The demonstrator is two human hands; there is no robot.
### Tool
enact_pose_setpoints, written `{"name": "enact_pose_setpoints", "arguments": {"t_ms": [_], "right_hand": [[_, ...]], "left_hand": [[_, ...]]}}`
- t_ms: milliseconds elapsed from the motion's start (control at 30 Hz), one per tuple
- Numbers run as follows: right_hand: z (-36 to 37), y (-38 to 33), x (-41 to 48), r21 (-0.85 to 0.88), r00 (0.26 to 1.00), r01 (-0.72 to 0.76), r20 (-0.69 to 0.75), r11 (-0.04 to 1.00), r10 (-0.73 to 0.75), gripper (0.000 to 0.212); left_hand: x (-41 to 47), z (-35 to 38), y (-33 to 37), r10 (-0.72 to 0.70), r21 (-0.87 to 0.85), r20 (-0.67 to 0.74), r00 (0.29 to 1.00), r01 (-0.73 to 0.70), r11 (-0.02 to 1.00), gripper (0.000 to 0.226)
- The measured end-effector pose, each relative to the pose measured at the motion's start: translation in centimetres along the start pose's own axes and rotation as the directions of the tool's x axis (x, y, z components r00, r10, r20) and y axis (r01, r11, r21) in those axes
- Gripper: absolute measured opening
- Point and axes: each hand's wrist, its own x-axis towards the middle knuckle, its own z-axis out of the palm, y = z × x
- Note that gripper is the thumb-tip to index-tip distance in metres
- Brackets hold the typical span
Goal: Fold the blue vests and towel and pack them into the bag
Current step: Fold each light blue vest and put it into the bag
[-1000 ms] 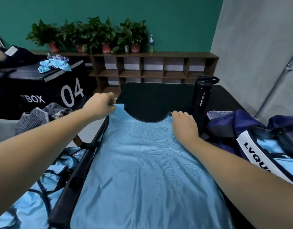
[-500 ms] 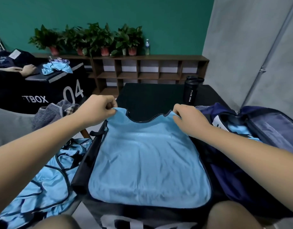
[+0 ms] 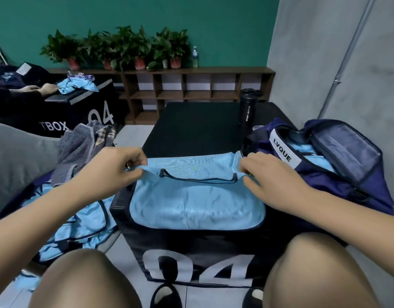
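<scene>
On the box (image 3: pixel 191 245), left hand (image 3: pixel 116 172) and right hand (image 3: pixel 271 176) pinch the vest (image 3: pixel 196 203) (folded).

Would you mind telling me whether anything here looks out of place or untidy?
Left of the black box, a heap of blue vests lies crumpled and unfolded, dark trim tangled. The vest on the box looks orderly, its folded edge pinched by the left hand and right hand.

A black bench (image 3: pixel 198 127), marked "04" on its near face, occupied centre frame. A black sport bottle (image 3: pixel 249 108) stood upright at its far right corner. Behind, a brown wooden shelf (image 3: pixel 191 85) against the teal wall carried potted plants (image 3: pixel 125 47) and a clear water bottle (image 3: pixel 194 57). A grey striped garment (image 3: pixel 80 150) lay at left.
</scene>
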Motion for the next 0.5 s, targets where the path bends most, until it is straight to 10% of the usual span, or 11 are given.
{"name": "enact_pose_setpoints", "arguments": {"t_ms": [500], "right_hand": [[6.8, 0.6, -7.3, -0.069, 0.945, 0.191, 0.284, 0.979, -0.164, 0.012]], "left_hand": [[-7.2, 8.1, -4.0, 0.021, 0.129, 0.428, 0.904, -0.083, 0.988, 0.027]]}}
